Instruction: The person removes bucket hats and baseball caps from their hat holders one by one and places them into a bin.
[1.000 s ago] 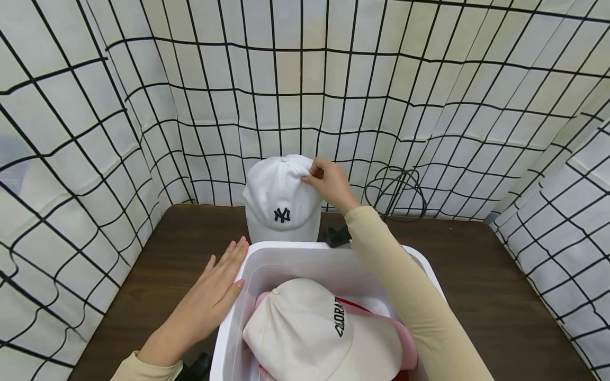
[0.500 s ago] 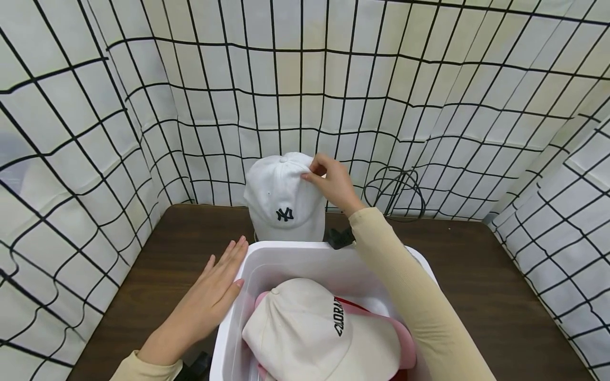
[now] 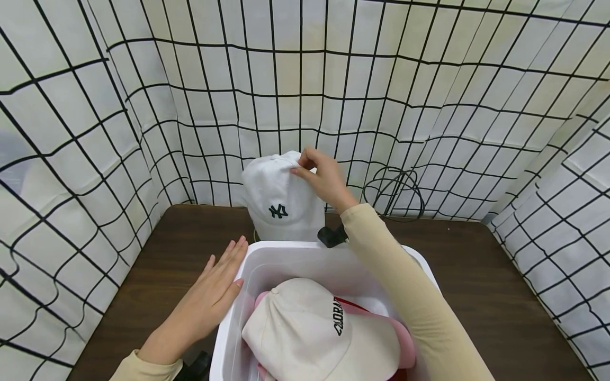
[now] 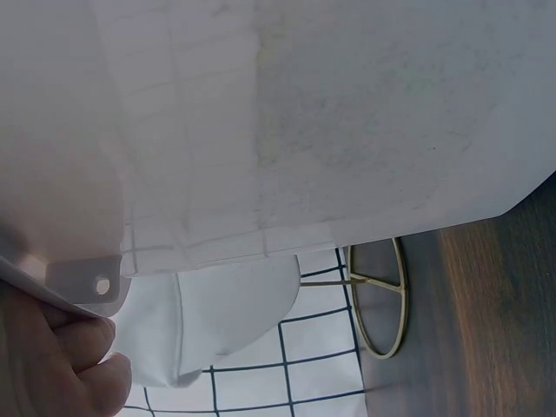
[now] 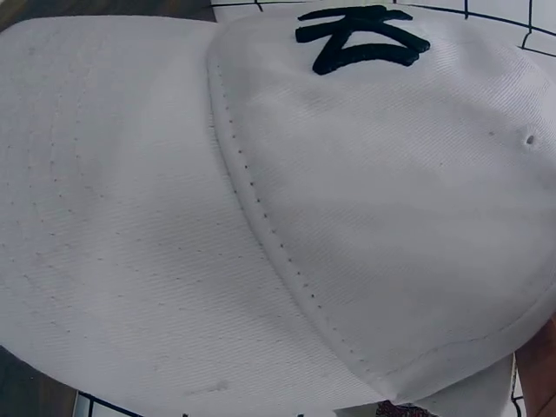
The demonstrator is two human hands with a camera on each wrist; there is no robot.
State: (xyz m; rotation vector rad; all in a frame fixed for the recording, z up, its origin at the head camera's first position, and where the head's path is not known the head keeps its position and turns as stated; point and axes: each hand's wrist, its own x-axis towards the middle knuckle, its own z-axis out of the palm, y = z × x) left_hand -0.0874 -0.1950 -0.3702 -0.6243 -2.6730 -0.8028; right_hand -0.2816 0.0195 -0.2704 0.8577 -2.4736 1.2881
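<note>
A white cap (image 3: 282, 193) with a dark NY emblem hangs upright behind a white plastic bin (image 3: 305, 247), brim down. My right hand (image 3: 325, 179) pinches the cloth at the right side of its crown; in the right wrist view the cap (image 5: 365, 191) fills most of the picture. My left hand (image 3: 209, 296) lies along the bin's left rim, fingers extended. In the bin lies a cream cap (image 3: 305, 328) with black lettering, over a pink cap (image 3: 407, 346). A gold wire stand base (image 4: 400, 300) shows below the white cap in the left wrist view.
The bin stands on a dark brown wooden table (image 3: 486, 296). A white wall (image 3: 286, 74) with a black grid closes off the back and sides. Coiled black wire (image 3: 395, 190) sits against the back wall, right of the white cap.
The white cap's crown has shifted slightly up, and its emblem first went right and then back left and tilted. My right hand moved up and left with it; the left hand stayed put.
</note>
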